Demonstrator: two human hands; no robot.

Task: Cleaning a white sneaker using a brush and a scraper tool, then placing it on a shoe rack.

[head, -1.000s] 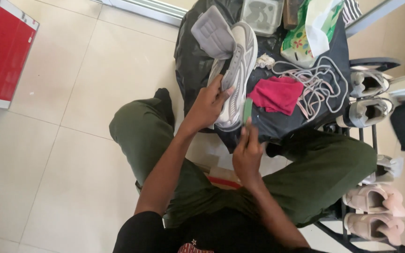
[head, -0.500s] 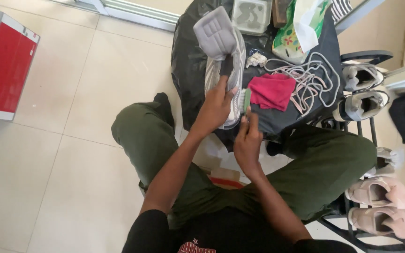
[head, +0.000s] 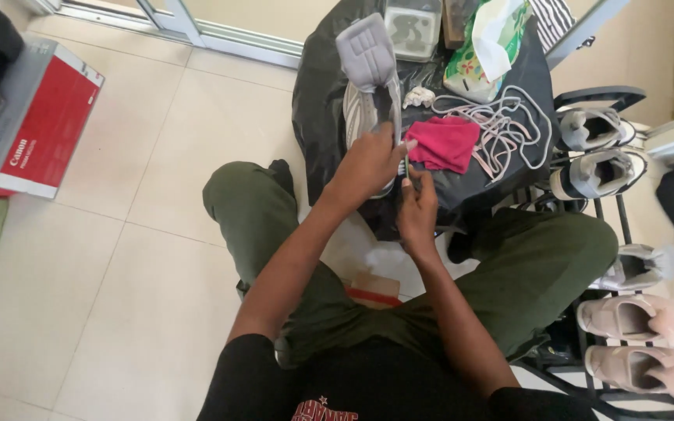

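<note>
Hands meet at frame centre: the left hand (head: 368,164) wraps the grey shoe (head: 368,93), grip pressed around its side; the right hand (head: 417,206) pinches something small, unclear what, against it. Behind lie a pink cloth (head: 448,143) and loose laces (head: 509,125) on the black-covered surface (head: 321,93).
</note>
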